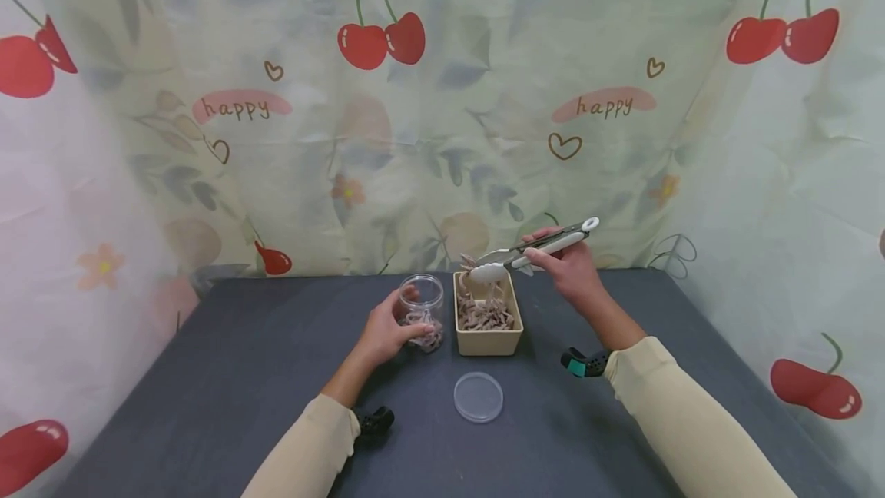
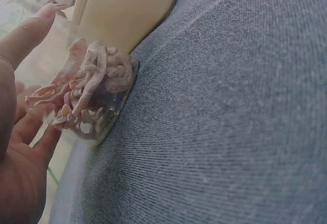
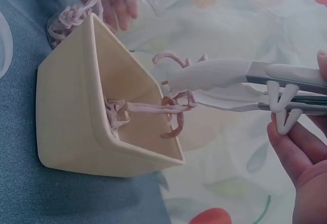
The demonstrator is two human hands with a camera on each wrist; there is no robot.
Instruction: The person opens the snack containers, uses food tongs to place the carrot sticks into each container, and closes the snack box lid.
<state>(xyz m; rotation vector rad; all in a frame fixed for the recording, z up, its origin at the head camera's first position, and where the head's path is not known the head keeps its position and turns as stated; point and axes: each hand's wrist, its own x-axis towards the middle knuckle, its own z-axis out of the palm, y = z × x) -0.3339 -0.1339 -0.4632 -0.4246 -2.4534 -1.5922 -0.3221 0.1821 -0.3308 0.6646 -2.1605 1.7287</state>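
Observation:
My left hand (image 1: 384, 330) holds a clear jar (image 1: 425, 297) standing on the table, thumb on one side and fingers on the other. Pale pinkish-brown dried strips (image 2: 94, 78) fill its lower part. To the jar's right is a beige rectangular box (image 1: 489, 343) with a heap of similar strips (image 1: 487, 317) inside. Over the box's far end, my right hand (image 1: 575, 273) grips white and grey tongs (image 1: 548, 245). Several curled strips (image 3: 176, 109) are caught at the tongs' tips, one hanging down into the box in the right wrist view.
A round clear lid (image 1: 478, 398) lies flat on the dark grey table (image 1: 276, 375), in front of the box. Behind the table hangs a cherry-patterned curtain (image 1: 442, 144), with more of it along both sides. Each wrist wears a black band (image 1: 584, 363).

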